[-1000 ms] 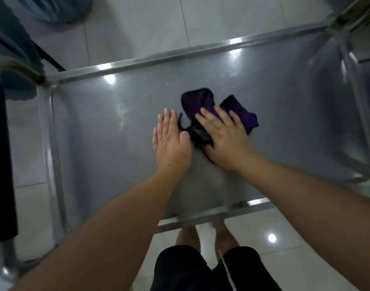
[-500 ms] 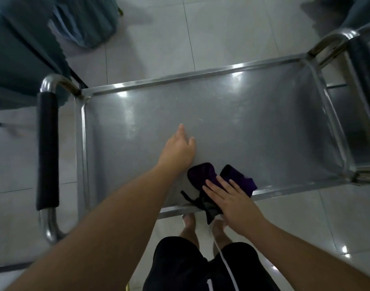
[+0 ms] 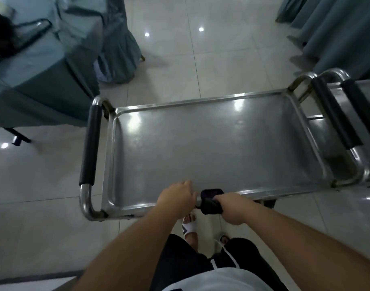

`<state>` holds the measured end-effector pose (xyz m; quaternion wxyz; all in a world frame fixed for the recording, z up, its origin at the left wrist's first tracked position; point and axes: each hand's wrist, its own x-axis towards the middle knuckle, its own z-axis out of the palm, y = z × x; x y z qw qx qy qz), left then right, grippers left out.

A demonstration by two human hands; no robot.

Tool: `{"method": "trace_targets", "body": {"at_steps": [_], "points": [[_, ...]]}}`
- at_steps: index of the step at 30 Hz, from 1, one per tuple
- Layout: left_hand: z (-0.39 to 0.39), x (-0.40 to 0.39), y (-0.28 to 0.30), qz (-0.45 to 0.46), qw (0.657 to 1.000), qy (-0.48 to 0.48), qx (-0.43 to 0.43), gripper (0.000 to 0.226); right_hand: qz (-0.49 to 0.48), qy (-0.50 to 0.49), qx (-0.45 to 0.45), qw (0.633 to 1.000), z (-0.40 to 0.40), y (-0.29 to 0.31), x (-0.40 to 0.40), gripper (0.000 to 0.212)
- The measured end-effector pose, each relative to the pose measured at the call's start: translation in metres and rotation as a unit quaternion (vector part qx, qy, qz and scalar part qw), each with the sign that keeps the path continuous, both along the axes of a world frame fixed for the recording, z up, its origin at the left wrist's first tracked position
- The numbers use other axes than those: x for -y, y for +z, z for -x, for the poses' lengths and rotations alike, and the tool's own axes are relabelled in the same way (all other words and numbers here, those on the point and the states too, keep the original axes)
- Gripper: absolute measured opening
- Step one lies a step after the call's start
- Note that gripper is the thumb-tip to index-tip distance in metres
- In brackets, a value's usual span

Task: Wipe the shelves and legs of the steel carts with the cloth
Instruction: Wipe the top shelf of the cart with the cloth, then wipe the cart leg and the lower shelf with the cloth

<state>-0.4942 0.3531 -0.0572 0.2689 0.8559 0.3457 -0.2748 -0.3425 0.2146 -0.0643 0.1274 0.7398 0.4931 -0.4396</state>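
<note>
Ahead, the steel cart (image 3: 211,143) is bordered by pale floor tiles (image 3: 179,59), with draped tables (image 3: 43,80) well apart at far left and a second cart (image 3: 364,114) just beside its right handle (image 3: 335,114). At the shelf's near rim (image 3: 274,191), the cloth (image 3: 211,201) is gripped by the right hand (image 3: 232,206), its fingers curled round it. The left hand (image 3: 177,195) is curled over the rim just beside it, holding the edge. The cloth is seen as dark purple and bunched.

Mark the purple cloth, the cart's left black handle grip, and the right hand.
dark purple cloth (image 3: 211,195): head view, bunched top fold at the near rim.
black foam handle grip (image 3: 91,143): head view, middle of the sleeve.
right hand (image 3: 232,207): head view, back of the hand.
</note>
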Motion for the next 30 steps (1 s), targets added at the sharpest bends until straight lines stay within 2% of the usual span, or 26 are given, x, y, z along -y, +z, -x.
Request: {"method": "trace_targets", "body": {"at_steps": [2,6,13,18,24,30], "points": [[0.006,0.01,0.01,-0.009,1.0,0.004,-0.007,0.05,-0.005,0.008,0.019,1.0,-0.003,0.011,0.001,0.04],[0.017,0.035,0.032,-0.019,0.999,0.036,-0.011,0.051,-0.033,0.017,0.052,0.998,-0.011,0.038,0.011,0.025],[0.046,0.098,0.06,-0.07,0.993,0.092,0.005,0.044,-0.065,0.022,0.058,0.996,-0.015,0.08,0.055,0.027],[0.072,0.129,0.066,-0.079,0.994,0.076,-0.012,0.044,-0.075,0.035,0.068,0.994,0.0,0.094,0.084,0.033],[0.107,0.133,0.063,-0.07,0.993,0.093,-0.001,0.035,-0.074,0.035,0.063,0.995,0.035,0.103,0.093,0.035],[0.163,0.107,0.061,-0.072,0.993,0.096,0.013,0.044,-0.067,0.026,0.073,0.995,0.091,0.103,0.07,0.04]]}}
